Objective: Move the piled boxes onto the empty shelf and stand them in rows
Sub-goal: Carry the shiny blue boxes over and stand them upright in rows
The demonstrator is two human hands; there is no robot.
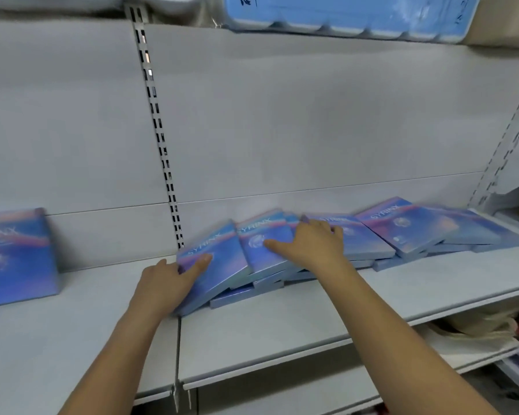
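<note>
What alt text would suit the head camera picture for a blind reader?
Two bare hands work at a slumped row of flat blue boxes on a grey shelf: the left hand grips the end box, the right hand rests on the next ones. Another box stands far left.

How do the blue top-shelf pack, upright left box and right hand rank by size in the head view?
1. blue top-shelf pack
2. upright left box; both cut off by the frame, so less sure
3. right hand
</note>
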